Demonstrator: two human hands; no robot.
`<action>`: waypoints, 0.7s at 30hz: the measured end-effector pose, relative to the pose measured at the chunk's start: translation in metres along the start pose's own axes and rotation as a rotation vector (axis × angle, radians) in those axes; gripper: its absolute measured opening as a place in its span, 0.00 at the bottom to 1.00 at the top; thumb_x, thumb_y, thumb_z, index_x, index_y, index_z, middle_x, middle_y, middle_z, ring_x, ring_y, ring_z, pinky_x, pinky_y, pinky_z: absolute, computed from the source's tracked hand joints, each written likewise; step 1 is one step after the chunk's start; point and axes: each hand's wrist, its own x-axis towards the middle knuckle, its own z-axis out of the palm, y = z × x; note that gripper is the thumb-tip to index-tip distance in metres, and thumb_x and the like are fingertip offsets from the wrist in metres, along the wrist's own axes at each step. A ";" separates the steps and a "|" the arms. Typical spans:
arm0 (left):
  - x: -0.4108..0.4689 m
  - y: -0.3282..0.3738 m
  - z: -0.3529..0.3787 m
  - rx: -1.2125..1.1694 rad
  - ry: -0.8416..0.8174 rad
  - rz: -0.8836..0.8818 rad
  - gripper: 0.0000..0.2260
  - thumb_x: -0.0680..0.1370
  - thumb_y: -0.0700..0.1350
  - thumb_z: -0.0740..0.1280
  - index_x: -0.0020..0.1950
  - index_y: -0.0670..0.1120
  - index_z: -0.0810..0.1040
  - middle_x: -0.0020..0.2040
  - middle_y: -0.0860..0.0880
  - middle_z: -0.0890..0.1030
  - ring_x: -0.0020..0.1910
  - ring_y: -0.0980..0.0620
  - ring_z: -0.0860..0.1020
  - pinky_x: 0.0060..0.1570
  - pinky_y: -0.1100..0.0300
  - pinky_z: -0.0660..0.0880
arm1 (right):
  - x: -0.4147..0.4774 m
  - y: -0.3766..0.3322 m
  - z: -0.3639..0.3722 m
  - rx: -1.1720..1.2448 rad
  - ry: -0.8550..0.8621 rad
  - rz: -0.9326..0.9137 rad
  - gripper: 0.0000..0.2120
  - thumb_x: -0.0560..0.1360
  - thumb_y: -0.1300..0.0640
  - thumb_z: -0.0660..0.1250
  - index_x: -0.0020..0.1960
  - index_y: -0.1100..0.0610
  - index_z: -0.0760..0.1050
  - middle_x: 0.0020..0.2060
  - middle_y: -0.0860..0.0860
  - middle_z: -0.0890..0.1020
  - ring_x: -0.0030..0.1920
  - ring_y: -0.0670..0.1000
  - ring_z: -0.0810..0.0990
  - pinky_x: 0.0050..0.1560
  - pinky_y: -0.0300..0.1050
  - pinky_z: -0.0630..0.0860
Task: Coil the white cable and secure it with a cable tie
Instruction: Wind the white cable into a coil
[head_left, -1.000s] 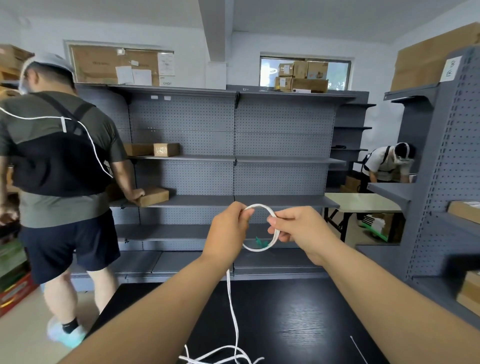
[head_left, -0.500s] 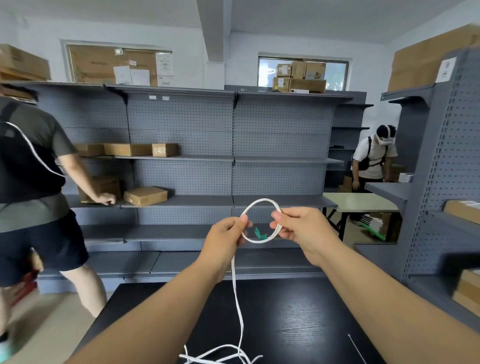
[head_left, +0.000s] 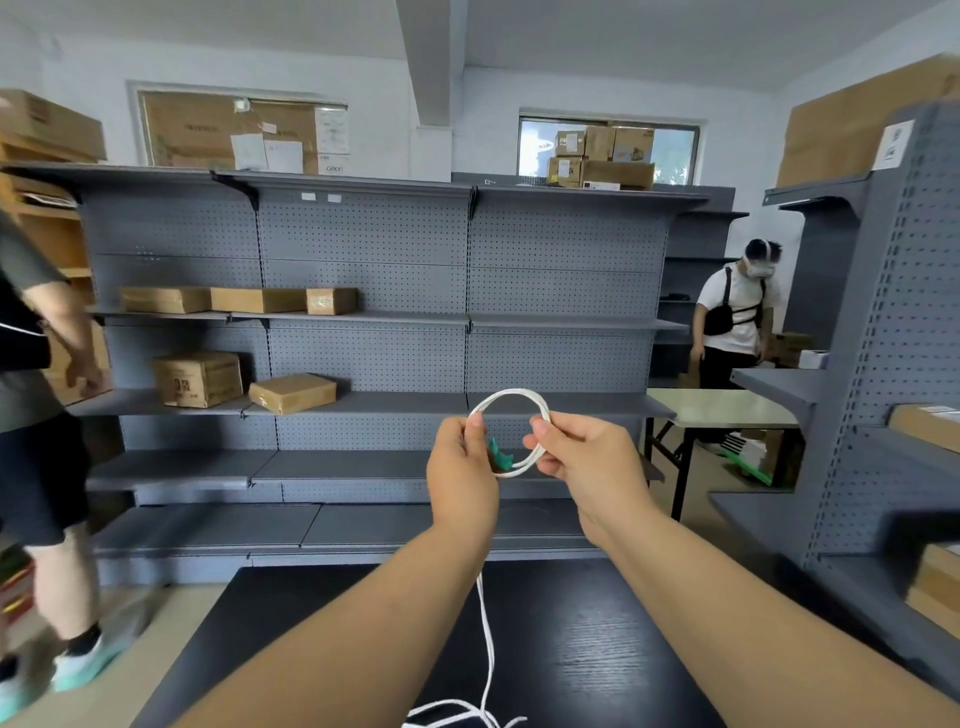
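Observation:
I hold a small round loop of the white cable (head_left: 511, 395) up in front of me, over the black table (head_left: 597, 654). My left hand (head_left: 462, 480) pinches the loop's left side between thumb and fingers. My right hand (head_left: 584, 465) pinches its right side. A small green piece (head_left: 500, 456), perhaps the cable tie, shows inside the loop by my left palm. From under my left hand the rest of the cable hangs straight down to a loose tangle (head_left: 462, 714) on the table's near edge.
Grey pegboard shelving (head_left: 363, 322) with several cardboard boxes (head_left: 291, 392) stands behind the table. A person (head_left: 36, 415) walks at the far left; another person (head_left: 737, 317) stands at the back right by a pale folding table (head_left: 722, 410). More shelving (head_left: 893, 364) is on the right.
The loop has turned more face-on and now shows two strands. My hands stayed together and shifted only slightly. The person on the left walked further left, and the one at the back right straightened up.

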 end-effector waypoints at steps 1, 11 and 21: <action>0.000 0.001 0.001 -0.009 0.016 -0.014 0.13 0.82 0.49 0.55 0.43 0.44 0.72 0.32 0.52 0.73 0.32 0.55 0.73 0.31 0.67 0.69 | -0.001 0.000 0.000 0.001 -0.003 0.004 0.04 0.75 0.64 0.65 0.47 0.58 0.79 0.32 0.51 0.81 0.36 0.46 0.79 0.37 0.34 0.76; -0.001 0.006 -0.009 0.006 -0.037 0.073 0.13 0.81 0.49 0.55 0.44 0.42 0.71 0.28 0.49 0.71 0.25 0.58 0.70 0.32 0.60 0.67 | -0.005 -0.001 -0.008 -0.049 -0.152 0.132 0.04 0.76 0.62 0.65 0.45 0.58 0.78 0.37 0.53 0.83 0.38 0.46 0.80 0.38 0.36 0.76; 0.010 0.011 -0.027 0.310 -0.280 0.300 0.14 0.81 0.51 0.56 0.42 0.44 0.72 0.28 0.49 0.70 0.31 0.51 0.69 0.33 0.61 0.66 | -0.005 -0.021 -0.016 -0.479 -0.209 -0.091 0.04 0.76 0.60 0.65 0.45 0.57 0.78 0.34 0.51 0.80 0.31 0.47 0.73 0.31 0.34 0.73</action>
